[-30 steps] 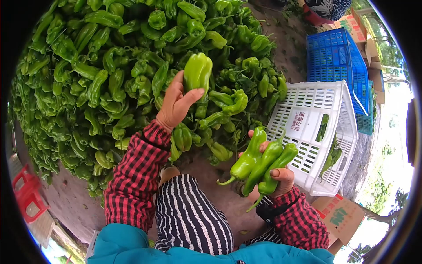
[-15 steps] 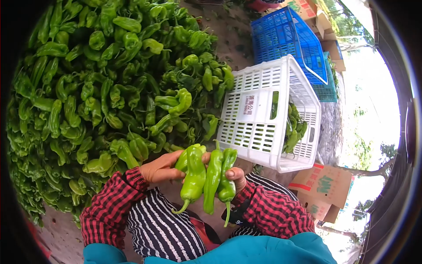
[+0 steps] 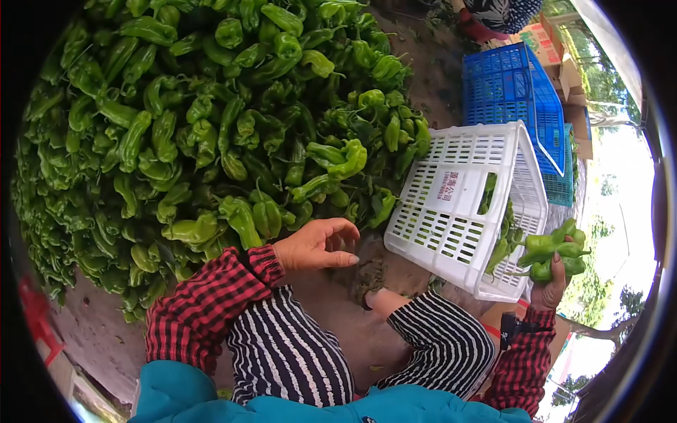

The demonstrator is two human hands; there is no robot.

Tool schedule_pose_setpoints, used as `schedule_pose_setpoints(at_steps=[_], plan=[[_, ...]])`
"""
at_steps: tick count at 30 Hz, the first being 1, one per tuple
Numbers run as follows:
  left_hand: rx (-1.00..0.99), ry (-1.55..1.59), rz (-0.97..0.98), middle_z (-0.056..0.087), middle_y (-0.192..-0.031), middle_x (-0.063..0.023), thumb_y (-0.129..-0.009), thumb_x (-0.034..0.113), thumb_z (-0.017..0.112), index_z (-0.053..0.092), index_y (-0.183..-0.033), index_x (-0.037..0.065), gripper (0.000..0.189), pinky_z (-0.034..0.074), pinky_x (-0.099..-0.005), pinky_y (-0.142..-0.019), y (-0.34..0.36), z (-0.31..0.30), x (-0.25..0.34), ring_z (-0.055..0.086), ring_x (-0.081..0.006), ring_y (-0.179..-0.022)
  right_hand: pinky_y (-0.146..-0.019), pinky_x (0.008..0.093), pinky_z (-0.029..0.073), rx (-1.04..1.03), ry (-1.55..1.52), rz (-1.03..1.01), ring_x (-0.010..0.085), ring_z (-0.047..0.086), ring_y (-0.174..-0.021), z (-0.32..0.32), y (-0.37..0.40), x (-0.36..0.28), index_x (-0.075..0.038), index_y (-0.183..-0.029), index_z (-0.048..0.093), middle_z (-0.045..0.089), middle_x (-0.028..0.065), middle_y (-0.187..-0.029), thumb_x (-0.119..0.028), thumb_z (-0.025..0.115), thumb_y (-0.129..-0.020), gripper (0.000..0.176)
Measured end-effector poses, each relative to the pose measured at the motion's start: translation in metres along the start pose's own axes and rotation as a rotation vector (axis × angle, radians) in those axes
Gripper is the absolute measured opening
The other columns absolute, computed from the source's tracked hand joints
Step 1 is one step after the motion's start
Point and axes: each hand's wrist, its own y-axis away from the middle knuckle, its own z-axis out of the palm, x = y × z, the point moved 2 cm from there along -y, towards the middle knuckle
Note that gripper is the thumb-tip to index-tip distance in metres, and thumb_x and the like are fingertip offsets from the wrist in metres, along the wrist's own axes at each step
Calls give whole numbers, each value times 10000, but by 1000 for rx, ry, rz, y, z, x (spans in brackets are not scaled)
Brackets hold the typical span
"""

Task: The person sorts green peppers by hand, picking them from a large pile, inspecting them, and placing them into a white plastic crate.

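Several green peppers [image 3: 553,248] are gripped in my right hand [image 3: 553,287], which is beside the open side of the white plastic crate [image 3: 451,204]. Leafy green peppers [image 3: 504,243] lie inside that crate, partly hidden by its slatted wall. My left hand [image 3: 319,244] holds nothing; its fingers are curved and apart from the thumb, close to the edge of the big pepper pile [image 3: 190,141]. Both forearms wear red-and-black checked sleeves.
A blue crate [image 3: 497,84] and a teal crate [image 3: 559,185] stand behind the white one, with cardboard boxes [image 3: 575,116] beyond. Another person [image 3: 486,21] is at the top edge. My striped knees [image 3: 289,345] are below the pile.
My right hand has carried the peppers rightward to the white crate. My left hand has let go of its peppers and come up off them. The view has shifted left.
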Motion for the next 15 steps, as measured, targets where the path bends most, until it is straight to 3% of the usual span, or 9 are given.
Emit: schedule_pose_setpoints(at_steps=[1,3,5,6,7,9,11,13,15], plan=[[69,-11,11,548,-913,-8,-768,194,706,522,-1047,13,380,444,-225,-712,0,-4,-5,520,-68,-792,-924,338,420,94,254,60,204,530,-1010,-24,-12,21,-38,-1282,387,500,99,-1168,-101,648,-794,556],[238,-107,26,552,-876,-1,-774,149,690,530,-1019,12,323,447,-221,-696,4,-18,-11,521,-63,-773,-934,335,401,-16,946,231,229,505,-1067,-106,-33,76,28,-1264,426,503,128,-1168,-143,774,-674,706],[569,-271,144,558,-775,11,-776,74,651,550,-967,15,224,452,-220,-666,9,-40,-13,524,-62,-722,-961,333,372,-128,1078,289,240,458,-1145,-92,-34,79,36,-1268,425,469,156,-1248,-139,756,-684,693],[806,-353,301,552,-686,-53,-729,73,641,556,-901,6,203,443,-253,-569,13,-55,-11,513,-118,-590,-980,338,348,-141,979,265,233,409,-1204,-73,-34,70,14,-1279,421,433,160,-1306,-131,716,-726,644],[927,-402,227,555,-763,-89,-727,36,612,539,-944,-1,232,459,-295,-628,20,-74,-9,549,-191,-665,-976,338,344,-107,850,254,218,418,-1190,-44,-30,60,1,-1279,421,450,134,-1289,-130,690,-756,603],[1211,-1134,368,469,-1070,-166,-737,-34,536,443,-1111,-9,387,435,-409,-790,32,-112,4,502,-361,-949,-962,337,352,-209,558,203,196,428,-1175,35,-13,35,-7,-1268,428,461,112,-1272,-131,689,-761,583],[1326,-1334,286,450,-1129,-178,-740,-37,538,409,-1166,-3,446,459,-412,-778,32,-147,4,506,-358,-960,-952,333,357,-350,488,147,183,451,-1142,108,15,16,-15,-1240,456,486,95,-1238,-141,690,-767,543],[1300,-1498,-196,446,-1174,-179,-736,-10,565,384,-1202,0,500,474,-422,-788,28,-165,3,519,-349,-972,-954,332,358,-569,406,198,178,471,-1117,159,46,9,-13,-1216,476,509,86,-1205,-128,692,-768,511],[1253,-1367,-306,461,-1174,-170,-730,17,584,374,-1223,8,535,482,-429,-772,24,-169,1,532,-344,-965,-951,317,363,-839,266,294,178,486,-1101,193,73,15,-5,-1201,487,524,82,-1182,-118,703,-761,504]])
